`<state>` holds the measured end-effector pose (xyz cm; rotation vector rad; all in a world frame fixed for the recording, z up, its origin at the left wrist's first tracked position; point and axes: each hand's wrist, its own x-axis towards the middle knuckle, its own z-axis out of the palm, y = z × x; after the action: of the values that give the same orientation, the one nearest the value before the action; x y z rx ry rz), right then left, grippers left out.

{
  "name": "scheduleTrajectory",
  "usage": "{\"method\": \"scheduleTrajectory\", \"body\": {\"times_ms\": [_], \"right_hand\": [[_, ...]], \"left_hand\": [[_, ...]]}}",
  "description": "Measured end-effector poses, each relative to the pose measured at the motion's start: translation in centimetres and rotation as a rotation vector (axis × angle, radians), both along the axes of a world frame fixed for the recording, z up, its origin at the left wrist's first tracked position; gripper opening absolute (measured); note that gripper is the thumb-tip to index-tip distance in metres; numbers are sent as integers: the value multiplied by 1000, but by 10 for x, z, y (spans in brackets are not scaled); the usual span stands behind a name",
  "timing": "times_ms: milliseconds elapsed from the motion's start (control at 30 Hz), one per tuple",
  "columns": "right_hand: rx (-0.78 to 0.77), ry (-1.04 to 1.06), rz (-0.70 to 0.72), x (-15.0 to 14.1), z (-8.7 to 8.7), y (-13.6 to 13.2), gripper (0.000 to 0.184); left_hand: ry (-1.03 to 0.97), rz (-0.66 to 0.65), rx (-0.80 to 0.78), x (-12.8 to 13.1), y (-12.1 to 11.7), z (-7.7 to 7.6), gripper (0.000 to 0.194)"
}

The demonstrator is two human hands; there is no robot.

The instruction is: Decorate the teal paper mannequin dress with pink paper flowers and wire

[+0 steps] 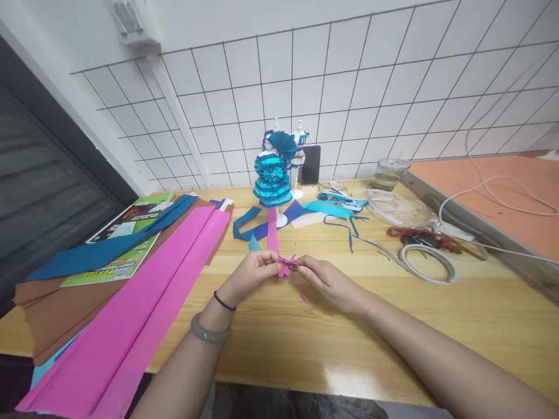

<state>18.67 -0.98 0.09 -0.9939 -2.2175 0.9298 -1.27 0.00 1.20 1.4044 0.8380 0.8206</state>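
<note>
Pinching a small pink paper piece near the tabletop's middle, the left hand faces the right hand. The right fingertips close on its other side.

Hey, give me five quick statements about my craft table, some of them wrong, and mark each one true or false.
1. The left hand and right hand are both at the small pink piece. True.
2. A bangle circles the right wrist. False: the bangle is on the left wrist.
3. The phone stands upright near the tiled wall. True.
4. The tape roll hangs on the wall. False: the tape roll lies on the table.
5. Long pink sheets lie partly over brown sheets. True.
</note>
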Motion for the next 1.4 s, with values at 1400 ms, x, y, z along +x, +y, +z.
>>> {"method": "scheduleTrajectory", "body": {"times_ms": [1400], "right_hand": [[-163,191,6,-7,0,-3,38]], "left_hand": [[-38,-15,4,-2,2,-3,16]]}}
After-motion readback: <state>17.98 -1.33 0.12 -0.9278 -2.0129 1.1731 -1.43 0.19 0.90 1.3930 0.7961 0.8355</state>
